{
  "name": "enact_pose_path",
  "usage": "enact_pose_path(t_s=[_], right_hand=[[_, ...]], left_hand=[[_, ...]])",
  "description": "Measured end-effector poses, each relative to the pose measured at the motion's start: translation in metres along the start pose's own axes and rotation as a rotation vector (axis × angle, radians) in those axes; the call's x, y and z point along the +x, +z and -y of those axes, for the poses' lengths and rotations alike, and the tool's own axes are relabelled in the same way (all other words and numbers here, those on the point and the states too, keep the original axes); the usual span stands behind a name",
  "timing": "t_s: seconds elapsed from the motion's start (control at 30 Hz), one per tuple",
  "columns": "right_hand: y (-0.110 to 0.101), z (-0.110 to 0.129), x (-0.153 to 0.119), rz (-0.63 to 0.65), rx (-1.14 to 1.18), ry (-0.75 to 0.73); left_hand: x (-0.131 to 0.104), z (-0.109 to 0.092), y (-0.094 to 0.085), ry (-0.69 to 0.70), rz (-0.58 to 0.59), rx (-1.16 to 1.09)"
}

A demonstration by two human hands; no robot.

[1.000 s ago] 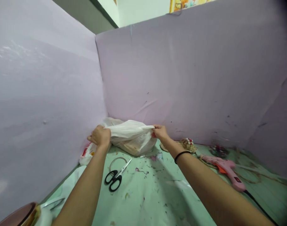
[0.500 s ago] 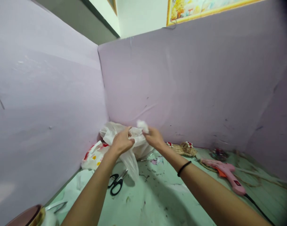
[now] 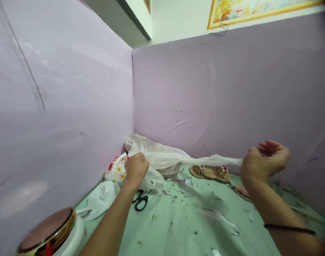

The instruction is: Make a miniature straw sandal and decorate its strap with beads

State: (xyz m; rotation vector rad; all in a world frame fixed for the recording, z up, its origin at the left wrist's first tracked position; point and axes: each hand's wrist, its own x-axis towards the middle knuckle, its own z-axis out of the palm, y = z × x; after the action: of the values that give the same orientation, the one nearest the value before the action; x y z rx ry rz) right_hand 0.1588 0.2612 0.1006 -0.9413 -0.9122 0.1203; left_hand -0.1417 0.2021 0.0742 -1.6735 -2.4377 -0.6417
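A thin white plastic bag (image 3: 167, 156) lies at the back by the lilac wall, with one end drawn out to the right into a long twisted strip. My left hand (image 3: 137, 168) is closed in a fist on the bag's near left part. Far to the right, my right hand (image 3: 263, 161) has curled fingers, and the strip runs to it; the grip itself is partly hidden by the wrist. Beneath the left hand are black-handled scissors (image 3: 141, 202), their blades largely covered by the plastic. A woven straw sandal-shaped piece (image 3: 211, 173) with red and white beads lies below the strip.
A white jar with a gold-rimmed lid (image 3: 47, 227) stands at the front left. Behind it are a crumpled white cloth (image 3: 102, 199) and a printed packet (image 3: 116, 170). Scraps litter the green tabletop (image 3: 162, 227). A pink glue gun (image 3: 242, 192) is mostly behind my right forearm.
My right hand has moved far to the right, drawing the plastic out into a strip. My left hand has closed on the bag. The view has turned slightly left.
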Motion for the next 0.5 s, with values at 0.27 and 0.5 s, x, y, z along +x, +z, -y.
enact_pose_path(t_s=[0.27,0.5], right_hand=[[0.084,0.040,-0.123,1.265,-0.490,-0.468],[0.114,0.020,-0.134,1.395,-0.842,-0.421]], left_hand=[[0.009,0.006,-0.012,-0.021,-0.077,-0.242],[0.000,0.016,-0.019,-0.026,-0.103,-0.361]])
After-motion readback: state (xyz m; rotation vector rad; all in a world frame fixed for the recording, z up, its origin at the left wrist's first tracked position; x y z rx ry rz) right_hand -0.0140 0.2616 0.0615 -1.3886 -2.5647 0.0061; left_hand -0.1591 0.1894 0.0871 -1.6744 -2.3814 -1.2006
